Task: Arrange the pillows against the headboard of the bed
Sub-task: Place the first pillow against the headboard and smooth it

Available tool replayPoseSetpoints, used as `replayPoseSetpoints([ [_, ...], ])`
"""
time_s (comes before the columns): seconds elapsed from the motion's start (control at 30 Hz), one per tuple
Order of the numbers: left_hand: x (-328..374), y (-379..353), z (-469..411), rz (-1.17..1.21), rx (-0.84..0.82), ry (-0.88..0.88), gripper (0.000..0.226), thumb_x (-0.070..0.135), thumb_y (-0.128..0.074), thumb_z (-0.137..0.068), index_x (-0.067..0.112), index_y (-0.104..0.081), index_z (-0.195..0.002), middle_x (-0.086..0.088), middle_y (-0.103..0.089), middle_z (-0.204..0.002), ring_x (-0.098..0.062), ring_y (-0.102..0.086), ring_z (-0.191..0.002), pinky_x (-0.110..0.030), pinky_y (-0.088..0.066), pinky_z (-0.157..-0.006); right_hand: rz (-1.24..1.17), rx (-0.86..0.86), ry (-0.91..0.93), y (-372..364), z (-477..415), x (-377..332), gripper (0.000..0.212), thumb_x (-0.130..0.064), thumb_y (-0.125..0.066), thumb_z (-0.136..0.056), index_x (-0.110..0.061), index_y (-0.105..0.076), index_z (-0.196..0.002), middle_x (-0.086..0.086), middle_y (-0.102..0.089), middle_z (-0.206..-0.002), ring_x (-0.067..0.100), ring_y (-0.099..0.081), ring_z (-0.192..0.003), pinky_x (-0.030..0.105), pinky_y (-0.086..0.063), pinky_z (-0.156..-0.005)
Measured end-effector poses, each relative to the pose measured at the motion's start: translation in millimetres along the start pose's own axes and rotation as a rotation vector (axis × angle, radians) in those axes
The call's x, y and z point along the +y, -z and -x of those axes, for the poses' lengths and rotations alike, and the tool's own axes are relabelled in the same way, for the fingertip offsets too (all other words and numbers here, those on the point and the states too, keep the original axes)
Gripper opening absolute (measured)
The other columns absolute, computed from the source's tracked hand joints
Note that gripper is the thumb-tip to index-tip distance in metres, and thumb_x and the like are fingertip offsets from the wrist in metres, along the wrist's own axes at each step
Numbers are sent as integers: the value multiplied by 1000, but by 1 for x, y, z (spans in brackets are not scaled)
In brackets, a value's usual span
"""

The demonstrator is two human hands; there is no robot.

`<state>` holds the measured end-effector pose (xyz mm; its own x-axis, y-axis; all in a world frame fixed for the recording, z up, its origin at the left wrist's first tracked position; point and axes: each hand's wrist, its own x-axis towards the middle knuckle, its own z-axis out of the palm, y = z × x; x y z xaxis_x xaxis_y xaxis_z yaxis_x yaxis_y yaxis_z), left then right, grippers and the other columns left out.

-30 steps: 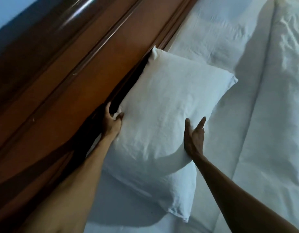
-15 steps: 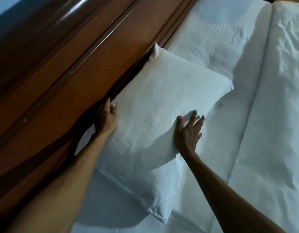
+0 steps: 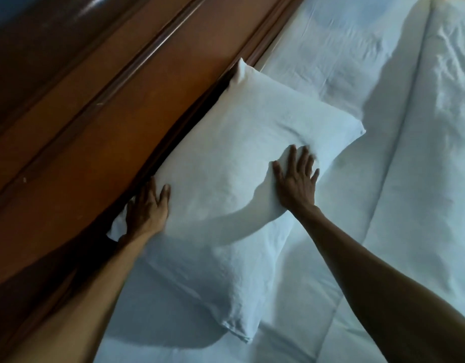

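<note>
pillow (image 3: pixel 226 163): white, lying on the bed with its long left edge running along the headboard, far corner poking up against the wood, near end hanging loose and flat toward the viewer
headboard (image 3: pixel 100 106): brown polished wood with moulded ridges, running diagonally from near left to far right; dark gap showing between it and the pillow edge
left hand (image 3: pixel 147 208): resting on the pillow's left edge right beside the headboard, palm down
left fingers (image 3: pixel 164 192): lying fairly close together, pressing on the fabric, not gripping; the outer ones are dipping into the dark gap, so their tips are hard to make out
right hand (image 3: pixel 296 182): pressing flat on the pillow's right side, denting it and casting a shadow below
right fingers (image 3: pixel 292 155): spreading wide, flat on the pillowcase, holding nothing
forearms: both bare, reaching in from the near edge, left one along the headboard, right one from the near right
bed sheet (image 3: pixel 330 61): white, wrinkled, covering the mattress past the far end of the pillow
duvet (image 3: pixel 435 153): white, creased, lying on the right side of the bed, well apart from the pillow's left edge
lighting: dim, bluish
</note>
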<state>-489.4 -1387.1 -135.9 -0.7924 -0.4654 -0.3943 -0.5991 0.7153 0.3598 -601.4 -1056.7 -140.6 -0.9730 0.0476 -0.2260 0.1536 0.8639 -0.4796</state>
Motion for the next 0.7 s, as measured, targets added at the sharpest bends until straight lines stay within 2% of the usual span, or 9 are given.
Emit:
replayPoseSetpoints([
  [0.1,61,-6,-2,133,188,-172,68,57,-29,-106,19,-25,-163,-10,-25,-169,-28,-23,-156,-48,-21,-125,-56,130,170,2,4,-30,65,-52,-27,-104,-26,-10,-161,8,3,-169,25,4,-155,52,3,-124],
  [0.17,109,-17,-11,165,195,-326,62,52,-30,-107,23,-29,-162,-9,-27,-169,-27,-24,-156,-50,-20,-125,-23,105,318,-3,2,-42,60,-51,-27,-105,-31,-14,-160,5,2,-169,24,5,-155,49,4,-123],
  [0.27,148,-33,-28,30,164,-473,57,49,-24,-109,33,-23,-163,-4,-15,-172,-23,-9,-159,-50,-4,-128,102,16,453,-11,-12,-33,59,-53,-24,-104,-37,-11,-159,3,1,-169,23,7,-155,52,2,-124],
  [0.37,142,-45,-38,-73,183,-482,59,54,-15,-107,38,-14,-163,0,-7,-173,-20,-1,-160,-50,1,-127,186,41,508,-6,-41,-7,62,-61,-27,-101,-39,-14,-158,2,-6,-169,24,0,-156,49,-2,-124],
  [0.43,138,-52,-42,-99,191,-483,63,61,-10,-104,40,-9,-163,1,-3,-174,-20,1,-160,-50,2,-127,205,69,411,3,-67,14,66,-65,-25,-99,-39,-13,-158,3,-7,-169,23,-1,-156,48,-3,-124],
  [0.6,138,-64,-45,-101,226,-488,63,63,-13,-104,42,-6,-163,1,-3,-174,-21,-1,-160,-52,-3,-127,7,6,-154,27,-114,41,74,-68,-22,-97,-34,-1,-160,3,6,-169,26,5,-155,57,-1,-121],
  [0.67,135,-66,-44,-89,243,-476,62,62,-14,-105,41,-7,-163,1,-5,-174,-21,-3,-160,-52,-5,-127,-112,70,-250,27,-107,25,76,-61,-25,-100,-23,-2,-161,11,5,-168,30,3,-155,58,-2,-122],
  [0.7,134,-66,-45,-91,237,-463,62,62,-14,-104,42,-6,-163,2,-4,-174,-21,-2,-160,-52,-5,-127,-167,136,-234,22,-96,13,74,-56,-28,-102,-18,-4,-161,13,3,-168,31,1,-155,57,-3,-122],
])
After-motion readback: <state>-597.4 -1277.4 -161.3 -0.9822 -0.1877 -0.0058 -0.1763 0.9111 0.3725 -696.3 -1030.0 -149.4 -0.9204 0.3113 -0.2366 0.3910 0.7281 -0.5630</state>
